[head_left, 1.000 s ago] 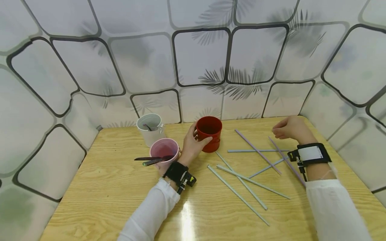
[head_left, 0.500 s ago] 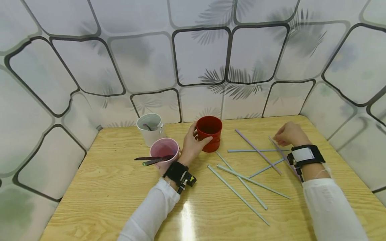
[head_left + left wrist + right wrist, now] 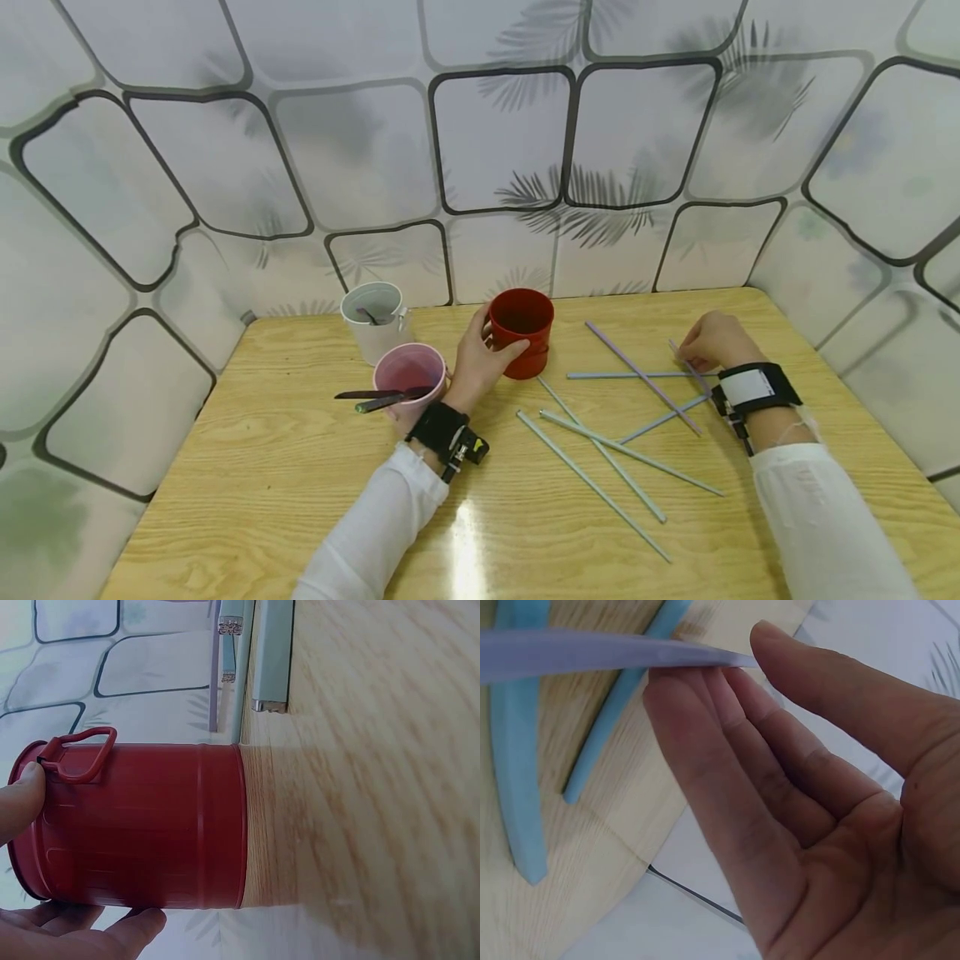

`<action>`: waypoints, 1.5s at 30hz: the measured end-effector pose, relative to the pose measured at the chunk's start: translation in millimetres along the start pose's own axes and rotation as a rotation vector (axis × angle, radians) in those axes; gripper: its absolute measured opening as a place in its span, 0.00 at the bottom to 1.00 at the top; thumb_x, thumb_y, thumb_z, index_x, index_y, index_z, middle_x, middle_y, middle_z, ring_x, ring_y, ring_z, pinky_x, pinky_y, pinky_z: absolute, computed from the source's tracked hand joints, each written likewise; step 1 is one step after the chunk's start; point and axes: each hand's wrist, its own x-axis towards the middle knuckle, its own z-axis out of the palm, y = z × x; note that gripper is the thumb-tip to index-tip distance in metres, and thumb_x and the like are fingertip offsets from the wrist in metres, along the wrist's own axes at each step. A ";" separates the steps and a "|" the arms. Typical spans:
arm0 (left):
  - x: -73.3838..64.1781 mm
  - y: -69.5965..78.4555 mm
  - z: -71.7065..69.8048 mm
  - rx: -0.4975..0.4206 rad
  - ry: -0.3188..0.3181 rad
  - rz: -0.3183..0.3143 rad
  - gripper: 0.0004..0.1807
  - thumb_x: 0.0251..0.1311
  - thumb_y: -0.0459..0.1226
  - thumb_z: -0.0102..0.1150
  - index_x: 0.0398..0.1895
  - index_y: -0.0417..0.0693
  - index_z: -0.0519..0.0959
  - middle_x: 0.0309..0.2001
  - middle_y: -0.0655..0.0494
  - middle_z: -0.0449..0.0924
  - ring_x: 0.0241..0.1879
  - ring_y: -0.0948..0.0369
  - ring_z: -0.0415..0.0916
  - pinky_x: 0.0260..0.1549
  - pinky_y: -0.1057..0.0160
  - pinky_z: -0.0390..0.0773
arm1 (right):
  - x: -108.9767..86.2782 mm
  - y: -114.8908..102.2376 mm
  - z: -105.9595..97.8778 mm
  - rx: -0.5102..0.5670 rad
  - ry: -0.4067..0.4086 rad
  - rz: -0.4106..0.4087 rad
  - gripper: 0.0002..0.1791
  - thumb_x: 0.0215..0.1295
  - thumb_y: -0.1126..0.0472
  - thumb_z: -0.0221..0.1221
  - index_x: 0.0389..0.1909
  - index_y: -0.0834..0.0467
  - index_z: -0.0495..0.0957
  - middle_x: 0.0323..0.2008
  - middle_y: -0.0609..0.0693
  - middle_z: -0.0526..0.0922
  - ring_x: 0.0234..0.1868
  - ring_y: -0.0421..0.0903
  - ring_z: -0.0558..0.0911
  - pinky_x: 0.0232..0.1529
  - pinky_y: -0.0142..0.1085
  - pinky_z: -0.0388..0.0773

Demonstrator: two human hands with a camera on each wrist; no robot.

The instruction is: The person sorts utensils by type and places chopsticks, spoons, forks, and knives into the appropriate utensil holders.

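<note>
My left hand [image 3: 483,354] grips a small red bucket [image 3: 150,825] standing upright on the table, thumb at its rim and fingers around the far side. A red loop handle [image 3: 82,754] shows on its wall. At the right, my right hand [image 3: 716,340] has its thumb and curled fingertips on a thin purple stick [image 3: 615,652], near the stick's far end. Part of that stick is hidden behind the wrist in the head view. Close by lie another purple stick [image 3: 637,373] and blue sticks [image 3: 663,419]. Pale green sticks [image 3: 592,483] lie nearer the front.
Left of the red bucket stand a white bucket [image 3: 367,333] with a thin purple item inside and a pink bucket [image 3: 408,362] with dark sticks [image 3: 382,400] leaning over its rim. A patterned wall covering [image 3: 502,142] closes off the back and sides of the wooden table [image 3: 285,467].
My right hand has come down and slightly left onto the purple stick, its fingers meeting the stick. The left hand and the red bucket have stayed in place.
</note>
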 end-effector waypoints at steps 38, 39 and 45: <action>-2.7 4.9 -1.4 -0.020 0.004 0.026 0.41 0.59 0.29 0.72 0.75 0.38 0.64 0.70 0.38 0.70 0.69 0.40 0.68 0.67 0.42 0.71 | -2.0 -2.7 3.9 -0.090 0.017 -0.039 0.09 0.57 0.69 0.71 0.34 0.74 0.85 0.24 0.56 0.85 0.23 0.45 0.84 0.25 0.37 0.84; -2.7 5.1 -1.1 -0.020 0.005 0.030 0.41 0.59 0.29 0.72 0.75 0.38 0.64 0.70 0.38 0.70 0.69 0.40 0.68 0.67 0.42 0.71 | -1.6 -2.0 4.3 -0.090 0.020 -0.041 0.09 0.57 0.69 0.71 0.34 0.74 0.85 0.24 0.57 0.85 0.23 0.45 0.84 0.25 0.37 0.84; 1.0 0.4 0.6 -0.042 -0.004 0.021 0.43 0.59 0.26 0.71 0.76 0.33 0.61 0.72 0.33 0.67 0.70 0.36 0.65 0.67 0.39 0.69 | -0.4 0.5 5.8 -0.074 0.024 -0.045 0.09 0.57 0.70 0.70 0.34 0.74 0.85 0.25 0.57 0.85 0.24 0.45 0.84 0.26 0.38 0.85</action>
